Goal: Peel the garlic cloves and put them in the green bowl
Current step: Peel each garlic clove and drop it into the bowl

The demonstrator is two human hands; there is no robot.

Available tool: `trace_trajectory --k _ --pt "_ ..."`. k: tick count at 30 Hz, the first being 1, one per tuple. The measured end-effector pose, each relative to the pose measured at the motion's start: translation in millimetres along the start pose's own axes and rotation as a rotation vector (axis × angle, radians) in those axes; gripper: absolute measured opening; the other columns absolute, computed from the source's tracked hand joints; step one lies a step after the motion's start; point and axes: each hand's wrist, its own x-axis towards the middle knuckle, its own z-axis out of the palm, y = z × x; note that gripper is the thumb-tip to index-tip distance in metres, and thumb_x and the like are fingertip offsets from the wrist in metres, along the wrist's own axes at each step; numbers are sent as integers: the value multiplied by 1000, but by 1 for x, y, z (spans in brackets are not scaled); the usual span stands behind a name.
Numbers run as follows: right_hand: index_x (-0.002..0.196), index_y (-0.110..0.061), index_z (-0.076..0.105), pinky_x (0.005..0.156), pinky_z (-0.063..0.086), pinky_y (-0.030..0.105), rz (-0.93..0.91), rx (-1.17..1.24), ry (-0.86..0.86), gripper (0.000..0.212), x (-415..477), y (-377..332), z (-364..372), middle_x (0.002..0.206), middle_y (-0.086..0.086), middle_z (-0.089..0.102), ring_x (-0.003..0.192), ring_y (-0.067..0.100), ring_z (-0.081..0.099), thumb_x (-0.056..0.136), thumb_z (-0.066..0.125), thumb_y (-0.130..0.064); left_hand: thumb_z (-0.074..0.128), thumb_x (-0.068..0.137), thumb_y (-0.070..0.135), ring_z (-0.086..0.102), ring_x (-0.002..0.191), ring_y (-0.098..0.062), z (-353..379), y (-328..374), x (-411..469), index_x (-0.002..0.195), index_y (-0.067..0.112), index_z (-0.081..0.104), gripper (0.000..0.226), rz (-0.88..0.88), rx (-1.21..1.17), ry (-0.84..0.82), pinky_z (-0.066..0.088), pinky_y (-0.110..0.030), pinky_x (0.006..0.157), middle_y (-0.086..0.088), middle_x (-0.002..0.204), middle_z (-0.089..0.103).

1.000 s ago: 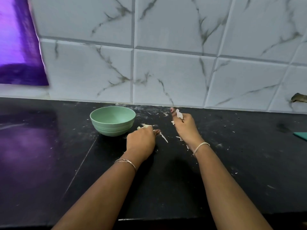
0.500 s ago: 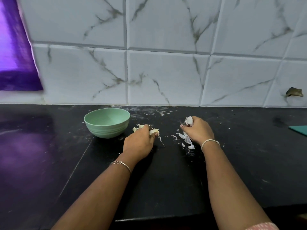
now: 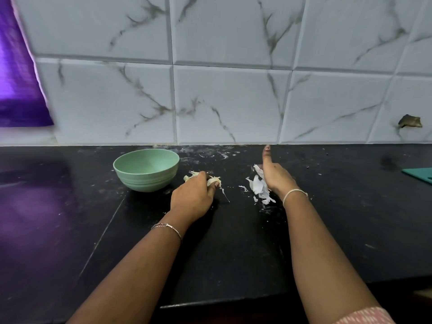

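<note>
**Garlic held beside the bowl**

The garlic (image 3: 212, 181) sat near the back edge of the counter (image 3: 233, 249), gripped by the curled fingers of the left hand (image 3: 192, 198); the green bowl (image 3: 146, 170) stood just left of it; the right hand (image 3: 277, 177) lay with fingers straight beside loose peels (image 3: 259, 189).

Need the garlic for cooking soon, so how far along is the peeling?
Done: some skins lie pulled off on the counter beside the open right hand. In hand: the left hand grips garlic with skin hanging off it, next to the bowl. Left: what shows of the bowl's inside holds no cloves, so finishing the peeling and all the dropping in remain.
</note>
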Motion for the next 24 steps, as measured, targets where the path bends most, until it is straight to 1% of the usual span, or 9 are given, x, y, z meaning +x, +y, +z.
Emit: trace_trajectory --k 3,6,8,11,13,16,19,21,24 --pt "126 -12 63 111 30 49 -3 126 17 70 12 5 3 129 15 60 125 34 50 102 13 -54 35 101 48 57 107 -25 0 -1 1 112 18 49 34 7 -3 7 35 -34 73 0 114 63" --pt "94 -17 73 97 46 41 -59 331 56 35 21 11 5 115 18 68 110 30 61 102 44 -36 34 101 47 57 107 -25 1 -1 1 112 18 48 34 7 -8 15 35 -34 73 -1 114 62" --pt "76 -17 71 82 48 33 -46 451 85 25 23 13 5 105 18 71 95 23 64 96 58 -26 35 102 47 57 108 -25 0 -1 2 113 18 48 34 -2 -28 20 35 -34 73 -1 115 62" --pt "70 -18 69 79 44 25 -42 559 132 17 23 13 2 87 3 71 85 15 62 86 72 -14 36 101 46 57 108 -25 1 -2 3 115 18 48 34 -18 -62 25 37 -34 74 -1 116 62" --pt "69 -15 69 70 45 18 -42 600 182 16 22 15 0 78 1 68 80 14 63 78 78 -6 37 101 46 57 108 -25 0 -2 3 116 18 48 34 -17 -59 36 37 -34 75 0 118 61" --pt "66 -12 62 60 44 16 -60 654 200 22 20 15 1 69 1 64 67 10 59 74 81 -5 39 101 45 57 109 -25 1 -4 5 118 19 49 33 -27 -126 20 42 -36 80 0 117 61" --pt "64 -11 61 67 50 28 -50 671 190 29 23 13 2 66 5 63 59 11 52 87 72 -25 46 99 44 65 92 -24 5 -10 17 110 20 52 27 -126 -502 -17 51 -39 86 0 107 67" --pt "63 -15 63 77 54 41 -50 579 234 40 28 14 5 72 8 69 63 17 56 98 55 -31 47 101 36 63 66 -18 5 -9 20 113 9 52 30 -229 -851 -58 53 -28 66 -1 97 68" --pt "74 -23 56 86 54 49 -73 414 285 26 32 17 10 67 -4 69 80 21 68 97 46 -15 42 104 32 57 57 -12 2 -8 20 119 2 49 34 -284 -1040 -102 41 -16 42 -2 96 69"
